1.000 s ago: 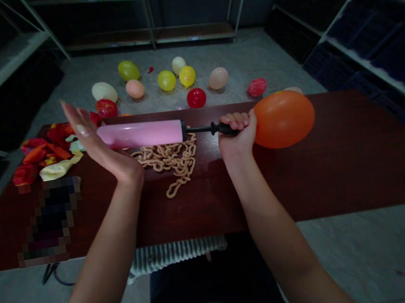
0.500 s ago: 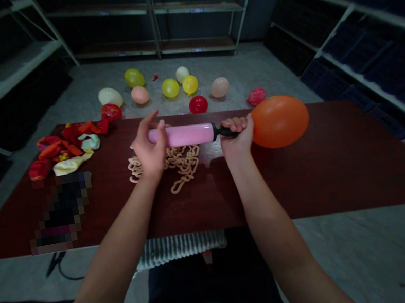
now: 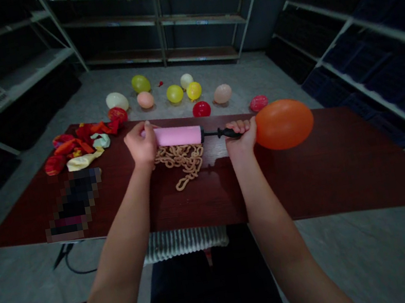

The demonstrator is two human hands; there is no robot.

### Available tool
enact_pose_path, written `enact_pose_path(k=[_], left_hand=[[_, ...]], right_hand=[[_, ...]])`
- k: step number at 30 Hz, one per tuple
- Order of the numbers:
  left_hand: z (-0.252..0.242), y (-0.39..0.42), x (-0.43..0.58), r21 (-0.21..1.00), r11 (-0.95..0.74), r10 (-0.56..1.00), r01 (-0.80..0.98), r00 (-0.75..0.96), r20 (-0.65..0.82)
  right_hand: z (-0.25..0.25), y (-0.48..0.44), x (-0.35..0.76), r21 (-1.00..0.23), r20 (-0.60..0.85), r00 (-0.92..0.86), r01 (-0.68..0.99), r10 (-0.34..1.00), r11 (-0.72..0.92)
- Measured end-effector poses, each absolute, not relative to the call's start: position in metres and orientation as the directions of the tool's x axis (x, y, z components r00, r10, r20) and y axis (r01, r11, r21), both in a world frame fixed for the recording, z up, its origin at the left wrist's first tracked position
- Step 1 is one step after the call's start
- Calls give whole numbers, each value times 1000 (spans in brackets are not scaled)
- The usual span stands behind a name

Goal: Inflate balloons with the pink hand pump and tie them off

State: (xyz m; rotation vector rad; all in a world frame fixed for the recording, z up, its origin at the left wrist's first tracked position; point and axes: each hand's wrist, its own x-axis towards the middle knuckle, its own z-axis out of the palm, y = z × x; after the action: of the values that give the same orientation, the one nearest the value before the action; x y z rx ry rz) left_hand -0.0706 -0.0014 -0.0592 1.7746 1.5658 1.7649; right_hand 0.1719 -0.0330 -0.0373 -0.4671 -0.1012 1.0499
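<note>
While black rod (image 3: 210, 134) shows, left grip (image 3: 142, 146): closed round pink plastic pump (image 3: 178, 136).
Right grip (image 3: 242, 134): closed on black handle (image 3: 228, 133); orange oval balloon (image 3: 284, 124) beside it.
Stroke: likely midway; next push probably needs handle steady.

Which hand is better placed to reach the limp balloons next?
Probably the left hand: it is nearer the limp balloons, though it grips the pink pump. The right hand, farther off, holds the black handle beside the orange balloon.

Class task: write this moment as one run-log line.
left hand: grips pink pump barrel; right hand: grips black handle; black rod: showing between barrel and handle; orange balloon: inflated, beside right hand
</note>
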Motion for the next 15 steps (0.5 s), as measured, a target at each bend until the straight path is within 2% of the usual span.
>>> enact_pose_path(k=[4,8,15], left_hand=[[-55,0,-86,756,-408,710,511,-343,615],[-47,-2,-97,750,-444,649,491,-401,647],[-41,-10,-86,729,-547,538,412,-494,683]], right_hand=[[-33,-34,183,-366,-194,506,-832,841,416],[-32,-35,196,-371,-224,542,-816,810,444],[-33,-36,210,-376,-191,589,-783,785,496]])
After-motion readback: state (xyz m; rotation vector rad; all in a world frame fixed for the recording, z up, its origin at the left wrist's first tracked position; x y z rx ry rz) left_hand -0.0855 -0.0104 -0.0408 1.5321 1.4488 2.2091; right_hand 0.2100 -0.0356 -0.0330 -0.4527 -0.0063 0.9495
